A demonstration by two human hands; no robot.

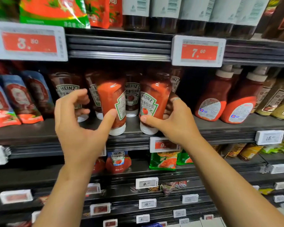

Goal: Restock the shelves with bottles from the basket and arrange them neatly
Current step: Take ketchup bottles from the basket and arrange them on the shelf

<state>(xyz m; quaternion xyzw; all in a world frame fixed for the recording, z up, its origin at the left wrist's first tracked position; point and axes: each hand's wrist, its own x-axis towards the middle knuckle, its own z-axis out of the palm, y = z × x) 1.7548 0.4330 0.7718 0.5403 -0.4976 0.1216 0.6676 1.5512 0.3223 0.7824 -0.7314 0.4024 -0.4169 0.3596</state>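
Shelving fills the whole view: dark metal store shelves [39,133] stacked in tiers, each front rail carrying price tags. At eleven o'clock a big red tag [29,41] reads 3.50, and at one o'clock another tag [198,50] reads 7.60.

On the middle shelf, near the centre, two upside-down Heinz ketchup bottles stand on their white caps at the front edge. The left bottle [112,102] has its label turned sideways toward three o'clock; the left hand [79,122] has its thumb touching the lower body, while its fingers curl loosely, apart from the bottle, in front of a darker bottle [67,89] standing behind. The right bottle [152,102] faces front, and the right hand [174,118] grips it, thumb across the lower label, fingers wrapped round the far side, a ring on one finger. More Heinz bottles stand in the shadow behind.

Toward nine o'clock on that shelf lie blue and red sauce pouches [15,102]. Toward three o'clock stand red squeeze bottles [226,99] with cream caps, then brownish dressing bottles.

Below, at six o'clock, sit a smaller ketchup bottle [118,162] and green packets [164,160]. Lower rails hold small white tags.
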